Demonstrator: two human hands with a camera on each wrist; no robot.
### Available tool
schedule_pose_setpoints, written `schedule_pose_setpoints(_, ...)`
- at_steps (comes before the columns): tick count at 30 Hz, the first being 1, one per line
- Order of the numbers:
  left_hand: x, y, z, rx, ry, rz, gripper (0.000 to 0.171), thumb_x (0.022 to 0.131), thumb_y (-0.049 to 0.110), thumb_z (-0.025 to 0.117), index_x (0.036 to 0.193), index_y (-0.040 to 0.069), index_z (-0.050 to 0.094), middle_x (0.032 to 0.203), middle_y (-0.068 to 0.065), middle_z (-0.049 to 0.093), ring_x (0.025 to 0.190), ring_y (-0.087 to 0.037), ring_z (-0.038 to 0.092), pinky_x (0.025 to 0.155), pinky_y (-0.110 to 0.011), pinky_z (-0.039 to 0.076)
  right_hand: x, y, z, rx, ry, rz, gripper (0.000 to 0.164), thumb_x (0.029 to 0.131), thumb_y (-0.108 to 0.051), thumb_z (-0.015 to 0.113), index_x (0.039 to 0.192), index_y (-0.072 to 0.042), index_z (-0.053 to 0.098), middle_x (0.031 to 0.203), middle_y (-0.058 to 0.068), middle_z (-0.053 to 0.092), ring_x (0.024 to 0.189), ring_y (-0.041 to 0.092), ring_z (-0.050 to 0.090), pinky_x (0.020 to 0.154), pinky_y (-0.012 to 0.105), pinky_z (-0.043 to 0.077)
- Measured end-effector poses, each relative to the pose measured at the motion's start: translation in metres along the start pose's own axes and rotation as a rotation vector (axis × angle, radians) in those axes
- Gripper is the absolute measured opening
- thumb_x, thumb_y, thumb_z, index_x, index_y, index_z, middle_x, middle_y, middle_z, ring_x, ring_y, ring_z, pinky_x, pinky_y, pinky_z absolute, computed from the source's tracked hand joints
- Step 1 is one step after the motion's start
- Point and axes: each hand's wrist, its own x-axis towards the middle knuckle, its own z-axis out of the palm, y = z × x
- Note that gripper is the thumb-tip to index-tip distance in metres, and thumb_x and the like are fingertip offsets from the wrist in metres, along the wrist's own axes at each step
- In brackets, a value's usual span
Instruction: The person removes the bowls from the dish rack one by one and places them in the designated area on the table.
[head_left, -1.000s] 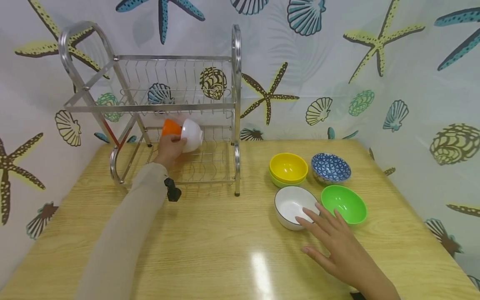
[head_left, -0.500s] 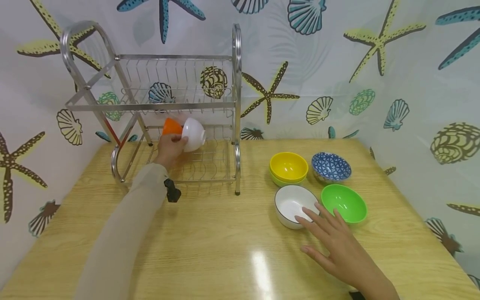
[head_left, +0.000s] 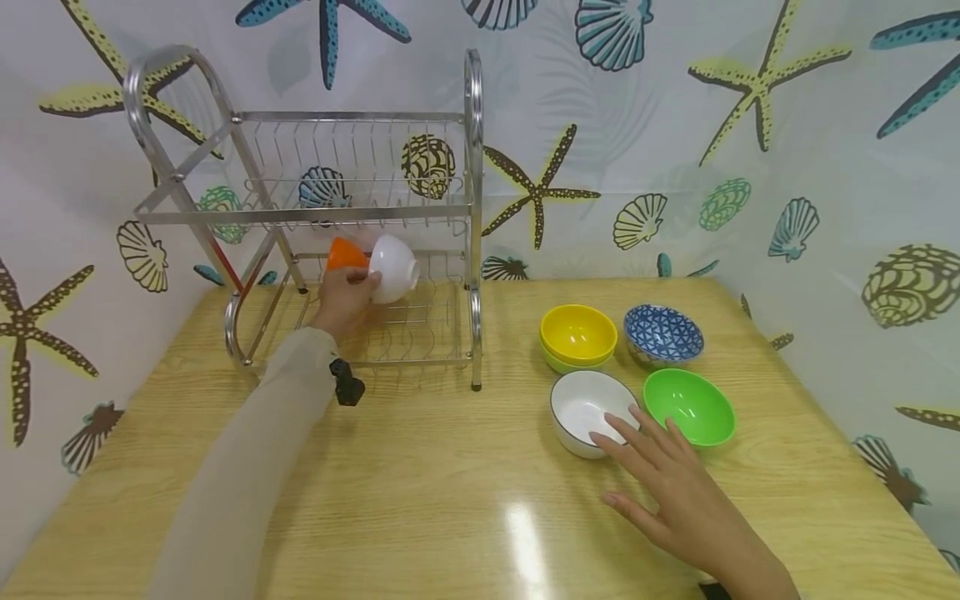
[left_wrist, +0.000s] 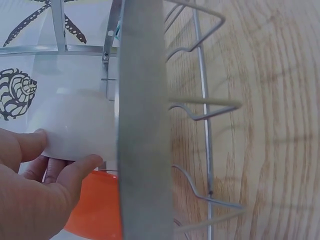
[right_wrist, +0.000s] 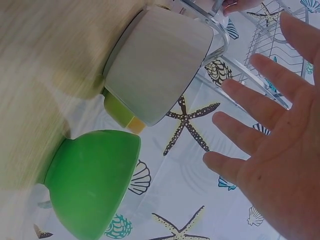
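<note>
On the lower tier of the metal dish rack (head_left: 307,215), my left hand (head_left: 345,302) grips a white bowl (head_left: 395,268) by its rim. The bowl is tipped on its side, base toward the right. Just left of it stands an orange bowl (head_left: 345,254), partly hidden by my fingers. In the left wrist view, thumb and fingers pinch the white bowl's edge (left_wrist: 75,125) above the orange bowl (left_wrist: 97,205). My right hand (head_left: 675,492) has its fingers spread over the table, close to a white dark-rimmed bowl (head_left: 581,408) and a green bowl (head_left: 688,407), holding nothing.
Behind those two bowls, a yellow bowl (head_left: 577,332) sits nested in a light green one (head_left: 573,364). To its right is a blue patterned bowl (head_left: 663,335). Rack rails and wires surround my left hand. A shell-and-starfish patterned sheet covers the walls behind the wooden table (head_left: 420,483).
My left hand and the white bowl have shifted slightly to the right, and the gap to the orange bowl is a little wider. The right hand has stayed in place.
</note>
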Motion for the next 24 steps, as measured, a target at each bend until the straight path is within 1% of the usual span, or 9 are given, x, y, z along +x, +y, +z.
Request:
schedule_pose_setpoints(4,-0.001,0.000,-0.001,-0.019,-0.019,0.018,0.047,0.100,0.026,0.052,0.135,-0.006,0.048,0.133,-0.021,0.050,0.109,-0.030,0.050,0.099,-0.041,0.048,0.001,0.000,-0.001,0.002,0.008,-0.015,0.061,0.086,-0.038,0.070,0.141,-0.023,0.048,0.148,0.007,0.042,0.139,0.036,0.030,0.121,0.034,0.001)
schedule_pose_setpoints(7,-0.002,0.000,-0.004,-0.019,-0.028,0.017,0.048,0.100,0.026,0.051,0.136,-0.005,0.047,0.133,-0.020,0.050,0.108,-0.031,0.050,0.099,-0.041,0.048,0.003,0.000,-0.001,0.005,0.014,-0.029,0.061,0.086,-0.038,0.070,0.141,-0.023,0.048,0.150,0.007,0.040,0.139,0.036,0.030,0.121,0.032,0.002)
schedule_pose_setpoints(10,-0.004,0.003,-0.006,0.000,-0.028,0.015,0.049,0.100,0.028,0.051,0.136,-0.004,0.047,0.133,-0.020,0.049,0.110,-0.031,0.050,0.101,-0.041,0.047,0.004,0.001,-0.001,0.010,0.020,-0.042,0.061,0.087,-0.039,0.069,0.141,-0.023,0.048,0.150,0.008,0.039,0.139,0.037,0.031,0.120,0.028,0.000)
schedule_pose_setpoints(14,-0.008,0.008,-0.008,0.036,-0.017,0.013,0.049,0.099,0.030,0.053,0.136,-0.002,0.049,0.131,-0.018,0.051,0.110,-0.030,0.050,0.100,-0.040,0.047,0.005,0.001,-0.001,0.011,0.027,-0.057,0.060,0.087,-0.040,0.068,0.141,-0.023,0.048,0.150,0.009,0.039,0.139,0.037,0.031,0.119,0.025,0.000)
schedule_pose_setpoints(16,-0.010,0.011,-0.010,0.030,-0.007,0.017,0.048,0.099,0.028,0.053,0.135,-0.003,0.049,0.130,-0.018,0.052,0.109,-0.029,0.051,0.099,-0.040,0.048,0.005,0.001,-0.001,0.010,0.030,-0.066,0.059,0.088,-0.040,0.068,0.141,-0.022,0.048,0.150,0.009,0.039,0.139,0.037,0.031,0.119,0.025,0.000)
schedule_pose_setpoints(19,-0.014,0.016,-0.013,0.017,0.005,0.045,0.046,0.099,0.024,0.053,0.134,-0.005,0.050,0.129,-0.020,0.052,0.108,-0.029,0.053,0.099,-0.041,0.049,0.005,0.000,0.000,0.011,0.035,-0.074,0.060,0.087,-0.040,0.068,0.141,-0.022,0.048,0.150,0.009,0.039,0.138,0.037,0.031,0.119,0.025,0.001)
schedule_pose_setpoints(24,-0.023,0.024,-0.020,0.002,-0.022,0.060,0.046,0.100,0.024,0.053,0.134,-0.006,0.048,0.132,-0.021,0.051,0.112,-0.034,0.054,0.098,-0.041,0.049,0.004,-0.001,0.000,0.009,0.034,-0.059,0.059,0.087,-0.040,0.068,0.140,-0.022,0.049,0.150,0.008,0.039,0.138,0.038,0.032,0.120,0.026,0.002)
